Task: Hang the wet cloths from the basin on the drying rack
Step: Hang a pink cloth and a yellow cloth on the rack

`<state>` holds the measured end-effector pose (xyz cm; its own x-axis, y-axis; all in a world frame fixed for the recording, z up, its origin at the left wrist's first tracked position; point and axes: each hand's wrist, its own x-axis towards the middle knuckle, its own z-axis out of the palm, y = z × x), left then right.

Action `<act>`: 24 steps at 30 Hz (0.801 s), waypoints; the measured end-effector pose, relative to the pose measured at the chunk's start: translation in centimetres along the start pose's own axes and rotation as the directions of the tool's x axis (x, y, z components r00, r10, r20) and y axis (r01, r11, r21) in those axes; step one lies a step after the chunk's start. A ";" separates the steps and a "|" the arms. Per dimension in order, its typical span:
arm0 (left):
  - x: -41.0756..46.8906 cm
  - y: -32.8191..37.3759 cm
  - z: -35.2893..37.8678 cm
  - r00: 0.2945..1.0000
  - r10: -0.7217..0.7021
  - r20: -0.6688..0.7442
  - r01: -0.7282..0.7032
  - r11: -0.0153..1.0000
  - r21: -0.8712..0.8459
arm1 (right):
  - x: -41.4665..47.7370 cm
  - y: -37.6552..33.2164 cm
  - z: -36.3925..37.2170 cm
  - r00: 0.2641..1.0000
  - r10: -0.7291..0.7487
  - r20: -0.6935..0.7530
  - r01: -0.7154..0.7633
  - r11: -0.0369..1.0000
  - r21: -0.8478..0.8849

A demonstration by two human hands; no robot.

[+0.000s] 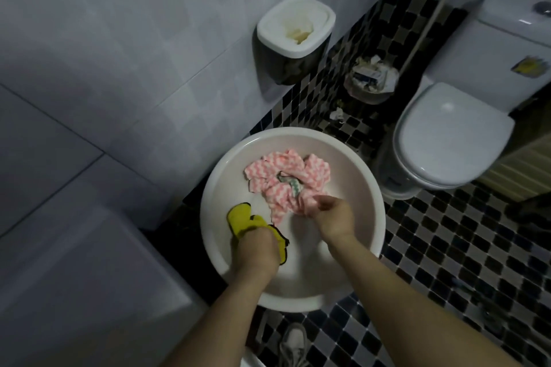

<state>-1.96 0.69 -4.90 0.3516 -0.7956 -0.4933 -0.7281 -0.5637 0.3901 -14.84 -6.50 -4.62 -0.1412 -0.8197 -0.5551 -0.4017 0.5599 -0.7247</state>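
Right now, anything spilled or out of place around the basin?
Yes: crumpled paper scraps lie on the mosaic floor beside the overfilled waste bin, beyond the basin. No spilled water is visible.

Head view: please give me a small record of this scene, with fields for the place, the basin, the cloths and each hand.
place: bathroom, checkered tile floor
basin: white round basin on the floor
cloths in basin: yellow cloth; pink and white cloth; a green striped piece shows within the pink one
left hand: closed on the yellow cloth
right hand: fingers pinching the pink and white cloth's edge
nearby: toilet, wall bin, waste basket
drying rack: not in view
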 end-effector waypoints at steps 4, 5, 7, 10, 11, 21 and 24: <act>-0.4 0.2 -2.3 0.995 -0.100 -0.022 0.077 0.867 -0.493 | -2.3 -2.6 -2.1 0.995 0.056 0.079 -0.081 0.924 0.374; -0.8 0.5 -3.4 0.992 -0.118 -0.050 0.065 0.799 -0.598 | -3.3 -3.6 -3.0 0.990 0.052 0.134 -0.109 0.883 0.457; -1.5 1.3 -5.6 0.989 -0.113 -0.097 0.000 0.654 -0.756 | -4.5 -4.7 -4.3 0.981 0.041 0.190 -0.143 0.817 0.559; -2.9 2.3 -8.5 0.982 -0.059 -0.182 -0.135 0.456 -0.880 | -6.4 -6.3 -6.3 0.971 0.045 0.236 -0.196 0.719 0.667; -3.7 2.7 -9.5 0.977 -0.036 -0.209 -0.177 0.405 -0.897 | -7.2 -6.8 -7.1 0.966 0.033 0.258 -0.213 0.669 0.712; -10.9 8.5 -13.9 0.856 0.514 -0.057 -0.430 0.645 -0.632 | -14.5 -10.3 -11.7 0.860 -0.144 0.490 -0.461 0.194 0.866; -13.2 10.0 -13.9 0.802 0.549 -0.237 -0.569 0.580 -0.582 | -16.7 -10.8 -13.8 0.878 -0.182 0.442 -0.392 0.254 0.884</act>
<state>-5.71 2.50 16.32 0.0215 -0.9998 0.0029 -0.2799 -0.0032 0.9600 -20.60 -0.51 18.09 0.3491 -0.7684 -0.5363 0.7532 0.5706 -0.3272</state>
